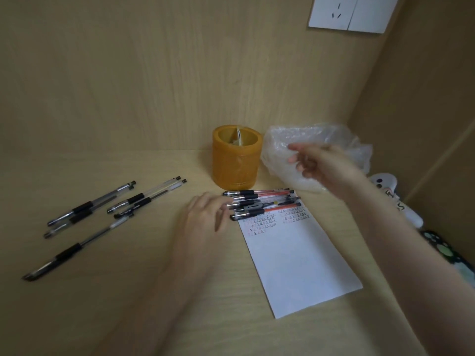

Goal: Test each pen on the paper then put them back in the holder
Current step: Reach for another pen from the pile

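An amber cylindrical pen holder [235, 160] stands at the back of the wooden desk. Just in front of it a bundle of several pens [262, 204], some with red barrels, lies across the top edge of a white paper [295, 258] marked with small test scribbles. My left hand [205, 217] rests on the desk with its fingertips at the left ends of that bundle. My right hand [316, 163] hovers in the air right of the holder with loosely curled fingers, holding nothing. Several black pens [108, 209] lie scattered on the desk's left.
A crumpled clear plastic bag [316, 140] sits right of the holder, behind my right hand. A white object [385, 183] and a dark patterned item [442, 250] lie along the right wall. A wall socket [352, 12] is mounted on the upper right.
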Motion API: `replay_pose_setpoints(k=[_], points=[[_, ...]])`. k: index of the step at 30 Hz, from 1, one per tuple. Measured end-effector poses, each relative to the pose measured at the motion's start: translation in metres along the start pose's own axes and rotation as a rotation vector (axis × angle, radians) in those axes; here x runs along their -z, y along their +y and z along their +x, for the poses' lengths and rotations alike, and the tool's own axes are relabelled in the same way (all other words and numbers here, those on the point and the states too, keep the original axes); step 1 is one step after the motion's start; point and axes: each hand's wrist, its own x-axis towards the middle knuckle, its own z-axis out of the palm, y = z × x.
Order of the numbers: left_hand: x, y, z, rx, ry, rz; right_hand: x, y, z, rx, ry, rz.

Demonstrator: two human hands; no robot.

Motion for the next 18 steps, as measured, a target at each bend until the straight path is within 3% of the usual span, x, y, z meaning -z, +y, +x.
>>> replay_pose_setpoints(k=[6,9,13,18], points=[[0.021,-0.047,0.014,0.129,0.179,0.303,-0.047,0.053,-0.048,-0.022,-0.119,-0.005],[0.021,-0.065,0.016,0.256,0.116,0.360,-0.050,0.065,-0.051,-0.008,-0.075,0.023],[0.018,-0.069,0.015,0.293,0.086,0.379,-0.047,0.066,-0.051,0.006,-0.036,0.038],[0.018,-0.066,0.018,0.225,0.103,0.211,-0.048,0.070,-0.051,0.015,-0.046,0.027]])
